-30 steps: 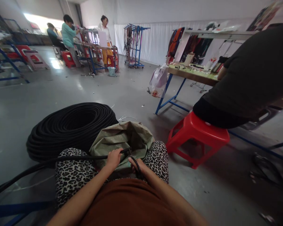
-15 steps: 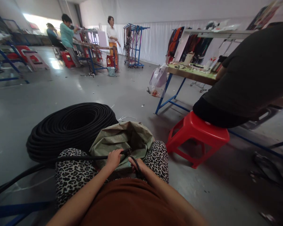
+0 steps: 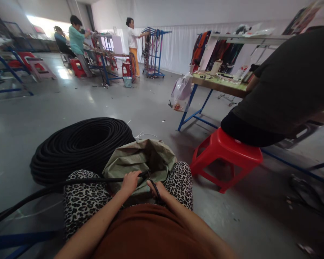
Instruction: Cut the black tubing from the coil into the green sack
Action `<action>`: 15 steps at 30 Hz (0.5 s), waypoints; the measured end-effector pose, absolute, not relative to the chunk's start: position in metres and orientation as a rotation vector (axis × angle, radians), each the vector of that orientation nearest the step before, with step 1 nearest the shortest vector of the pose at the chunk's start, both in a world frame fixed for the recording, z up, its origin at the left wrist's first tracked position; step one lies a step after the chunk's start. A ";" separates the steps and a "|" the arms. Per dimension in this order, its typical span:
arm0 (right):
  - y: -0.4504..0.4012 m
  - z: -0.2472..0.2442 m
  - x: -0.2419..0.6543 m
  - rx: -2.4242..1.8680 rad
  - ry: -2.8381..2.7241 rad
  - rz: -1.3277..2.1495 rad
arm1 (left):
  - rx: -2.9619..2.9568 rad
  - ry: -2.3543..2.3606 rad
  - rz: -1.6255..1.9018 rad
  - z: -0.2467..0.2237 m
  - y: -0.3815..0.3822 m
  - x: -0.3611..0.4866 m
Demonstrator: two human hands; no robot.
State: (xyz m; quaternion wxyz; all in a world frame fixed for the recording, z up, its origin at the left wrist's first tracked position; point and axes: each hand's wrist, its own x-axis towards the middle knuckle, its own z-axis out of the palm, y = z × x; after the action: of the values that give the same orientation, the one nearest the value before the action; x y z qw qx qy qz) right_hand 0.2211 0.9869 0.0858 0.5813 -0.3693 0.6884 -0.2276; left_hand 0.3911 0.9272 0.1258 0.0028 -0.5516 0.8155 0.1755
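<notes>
My left hand (image 3: pixel 130 182) grips the black cord (image 3: pixel 89 181) near its end, seemingly to steady it beside the scissors (image 3: pixel 157 190) clasped in my right hand (image 3: pixel 162 192), over the sack (image 3: pixel 118 163) at twelve o'clock.

the dull green sack (image 3: pixel 121 160) gapes upward, its rim slumped into loose folds and creases, the inside shadowed toward the right. over its mouth lies the black cord (image 3: pixel 113 180) — thick, smooth-looking, nearly level as it comes in from the sack's left, its short end tipping slightly upward above the opening. farther to the left of the sack the cord sags lower, beside a second dark strand. the scissors (image 3: pixel 157 190), with dark looped handles, sit above the sack's near side, blades slanting up to the cord's end — touching or just beside it, too small to tell. a big black coil (image 3: pixel 72 158), wound in many even turns, lies flat just left of the sack.
</notes>
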 end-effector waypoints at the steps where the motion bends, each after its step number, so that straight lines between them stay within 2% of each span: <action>1: 0.987 0.085 0.221 -0.914 1.639 -0.518 | -1.728 2.560 0.545 0.126 0.927 0.391; 8: 0.987 0.077 0.218 -1.196 1.765 -0.415 | -1.719 2.555 0.538 0.124 0.926 0.388; 15: 0.985 0.079 0.217 -1.171 1.782 -0.417 | -1.711 2.558 0.417 0.125 0.930 0.395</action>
State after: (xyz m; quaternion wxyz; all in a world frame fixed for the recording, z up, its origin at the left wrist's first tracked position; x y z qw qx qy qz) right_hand 0.2174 0.9849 0.0787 0.4655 -0.4771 0.7259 -0.1697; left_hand 0.3947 0.9296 0.1254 0.0180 -0.5508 0.8236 0.1342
